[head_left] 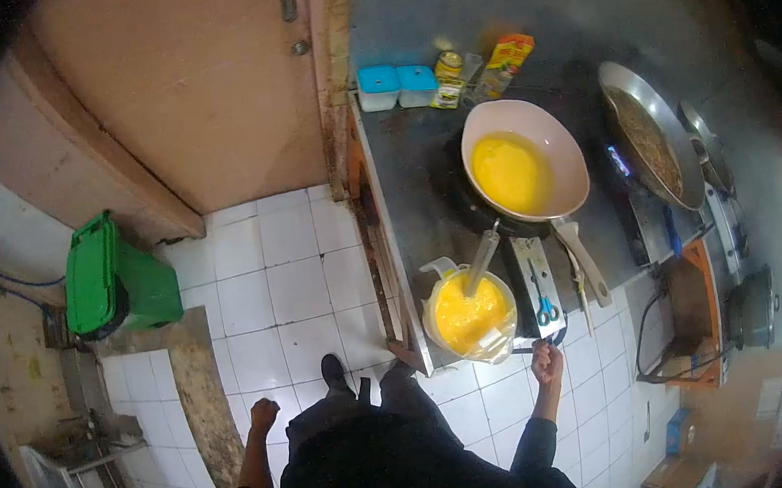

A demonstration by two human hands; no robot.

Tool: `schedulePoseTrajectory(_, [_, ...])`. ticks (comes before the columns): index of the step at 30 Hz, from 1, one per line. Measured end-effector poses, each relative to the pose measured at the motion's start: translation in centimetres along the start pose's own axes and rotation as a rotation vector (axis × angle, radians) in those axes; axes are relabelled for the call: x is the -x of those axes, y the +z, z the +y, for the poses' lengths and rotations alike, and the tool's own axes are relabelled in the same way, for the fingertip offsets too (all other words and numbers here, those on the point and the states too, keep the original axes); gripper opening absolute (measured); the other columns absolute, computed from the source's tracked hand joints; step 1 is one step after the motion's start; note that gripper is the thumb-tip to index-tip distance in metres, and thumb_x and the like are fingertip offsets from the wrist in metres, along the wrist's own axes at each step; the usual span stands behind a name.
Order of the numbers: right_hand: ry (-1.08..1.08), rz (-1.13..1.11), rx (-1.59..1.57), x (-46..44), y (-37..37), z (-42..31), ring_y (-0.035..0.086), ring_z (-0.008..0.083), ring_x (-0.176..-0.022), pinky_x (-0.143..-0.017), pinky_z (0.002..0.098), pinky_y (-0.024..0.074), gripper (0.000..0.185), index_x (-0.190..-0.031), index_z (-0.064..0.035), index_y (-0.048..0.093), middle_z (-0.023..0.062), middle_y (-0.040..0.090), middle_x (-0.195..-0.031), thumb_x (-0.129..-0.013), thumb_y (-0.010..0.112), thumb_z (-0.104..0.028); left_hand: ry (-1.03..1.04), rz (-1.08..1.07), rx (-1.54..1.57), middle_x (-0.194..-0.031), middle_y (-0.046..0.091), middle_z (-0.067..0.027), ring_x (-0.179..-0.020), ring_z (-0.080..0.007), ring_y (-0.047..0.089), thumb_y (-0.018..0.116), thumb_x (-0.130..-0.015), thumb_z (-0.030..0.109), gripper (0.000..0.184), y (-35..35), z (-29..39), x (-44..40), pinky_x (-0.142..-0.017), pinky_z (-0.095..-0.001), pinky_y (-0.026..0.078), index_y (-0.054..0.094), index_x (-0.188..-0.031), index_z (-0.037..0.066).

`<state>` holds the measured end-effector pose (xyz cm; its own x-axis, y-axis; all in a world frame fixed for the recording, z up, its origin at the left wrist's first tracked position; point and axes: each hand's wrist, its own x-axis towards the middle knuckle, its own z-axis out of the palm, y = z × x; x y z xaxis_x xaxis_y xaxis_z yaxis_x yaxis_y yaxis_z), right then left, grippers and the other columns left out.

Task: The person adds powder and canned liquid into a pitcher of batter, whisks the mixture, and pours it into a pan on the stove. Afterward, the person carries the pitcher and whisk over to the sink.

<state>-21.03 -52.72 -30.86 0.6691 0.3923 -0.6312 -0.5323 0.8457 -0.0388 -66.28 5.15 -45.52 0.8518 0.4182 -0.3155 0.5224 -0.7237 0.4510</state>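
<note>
White tiles (297,295) cover the floor, with a brown door (179,95) behind them and a green bin (121,279) on the left; a dark counter (410,148) runs along the right side. Two tubs (378,90) with blue lids stand at the counter's back, side by side; packets (509,52) stand to their right.

The pan (565,147) sits over the stove (533,273), a round yellow layer in its base, its handle pointing toward the near edge; the jug (471,316) stands just beside the stove, left of its front panel, holding yellow liquid, with a ladle (482,261) leaning in it, handle up. Blue-handled scissors (546,310) lie on the stove's front panel; further right is a wok (649,139) with dark contents, and a pot (752,308) stands beyond it.

The right hand (545,362) is at the stove's front edge, fingers curled in narrow; whether they grip anything there, I cannot tell. The left hand (263,414) hangs over the floor, loosely closed, well apart from the counter; nothing shows in it.
</note>
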Motion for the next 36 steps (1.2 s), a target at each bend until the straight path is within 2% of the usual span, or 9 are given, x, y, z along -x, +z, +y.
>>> schedulePoseTrajectory(10, [-0.552,0.048,1.324,1.8,2.0,-0.1,0.042,0.0059,-0.055,-0.048,0.0221,0.0309,0.019,-0.081,-0.0086,0.051,-0.0028,0.05,-0.067,-0.084,0.07,-0.012,-0.165,-0.091,0.081,-0.08,0.067,-0.0129,-0.077,-0.0287,0.065,0.064,-0.075,0.02,0.008,3.5,-2.4,7.6,-0.068,-0.0418,0.053,0.068,-0.074,0.014])
schedulePoseTrajectory(12, [-0.606,0.06,1.392,1.9,2.3,0.6,0.042,0.0058,-0.055,-0.048,0.0226,0.0312,0.02,-0.08,-0.0083,0.052,-0.0024,0.051,-0.067,-0.083,0.071,-0.013,0.075,-0.097,-0.137,-0.079,0.067,-0.0123,-0.076,-0.0285,0.065,0.063,-0.075,0.019,0.007,4.2,-2.8,7.4,-0.067,-0.042,0.053,0.068,-0.074,0.014])
schedulePoseTrajectory(17, [-0.722,0.094,1.627,1.9,2.6,0.8,0.042,0.0056,-0.054,-0.049,0.0225,0.0319,0.016,-0.083,-0.0062,0.055,-0.002,0.051,-0.067,-0.084,0.069,-0.013,-0.081,-0.015,0.243,-0.073,0.064,-0.0067,-0.074,-0.0268,0.063,0.063,-0.074,0.016,0.004,4.3,-2.2,6.4,-0.065,-0.0422,0.051,0.065,-0.072,0.014])
schedulePoseTrajectory(21, [-0.683,0.048,1.617,2.0,2.5,1.2,0.044,0.0069,-0.054,-0.048,0.0223,0.033,0.017,-0.089,-0.0043,0.056,-0.0011,0.052,-0.066,-0.089,0.065,-0.018,0.192,0.107,0.095,-0.07,0.06,-0.0053,-0.07,-0.0253,0.061,0.063,-0.069,0.012,0.002,4.5,-2.2,5.7,-0.061,-0.0389,0.051,0.063,-0.07,0.014])
schedulePoseTrajectory(27, [-0.061,0.155,0.24,-1.1,-0.3,-2.0,0.03,0.0084,-0.038,-0.036,0.0226,0.0258,0.035,-0.073,-0.0064,0.042,0.0009,0.042,-0.059,-0.099,0.034,-0.029,-0.176,-0.038,0.28,-0.078,0.065,-0.0116,-0.072,-0.0284,0.063,0.061,-0.074,0.015,0.006,4.5,-2.1,7.3,-0.063,-0.0408,0.052,0.066,-0.072,0.012])
schedulePoseTrajectory(30, [0.257,0.062,-0.199,-1.2,-1.6,-3.7,0.028,0.0071,-0.037,-0.034,0.0216,0.0221,0.031,-0.078,-0.0021,0.045,-0.0002,0.041,-0.059,-0.097,0.039,-0.026,0.015,-0.047,-0.023,-0.075,0.065,-0.0117,-0.072,-0.0275,0.063,0.06,-0.075,0.016,0.009,3.5,-2.1,8.3,-0.063,-0.041,0.052,0.066,-0.071,0.012])
schedulePoseTrajectory(33, [0.156,0.022,-0.236,-0.2,-1.3,-2.3,0.028,0.0069,-0.038,-0.034,0.0216,0.0227,0.027,-0.086,0.0009,0.047,-0.0009,0.04,-0.06,-0.095,0.046,-0.024,-0.426,-0.054,0.597,-0.074,0.065,-0.0109,-0.072,-0.0261,0.063,0.059,-0.075,0.018,0.01,7.1,-5.3,9.2,-0.063,-0.0409,0.052,0.066,-0.068,0.013])
schedulePoseTrajectory(34, [0.198,-0.17,0.029,0.2,-0.8,-1.7,0.034,0.0065,-0.044,-0.039,0.0207,0.0279,0.024,-0.092,0.0034,0.048,-0.001,0.042,-0.063,-0.094,0.05,-0.02,-0.098,-0.1,0.033,-0.074,0.064,-0.0107,-0.071,-0.026,0.063,0.059,-0.075,0.018,0.011,3.4,-2.5,8.4,-0.062,-0.0404,0.052,0.065,-0.067,0.013])
schedulePoseTrajectory(36, [0.039,-0.037,0.244,1.2,0.6,-0.8,0.036,0.007,-0.047,-0.041,0.0206,0.0299,0.02,-0.089,0.0013,0.048,-0.0003,0.044,-0.066,-0.094,0.049,-0.018,-0.186,-0.044,0.262,-0.074,0.064,-0.0101,-0.07,-0.0259,0.063,0.059,-0.074,0.016,0.01,5.1,-3.9,8.3,-0.061,-0.0408,0.052,0.064,-0.066,0.013])
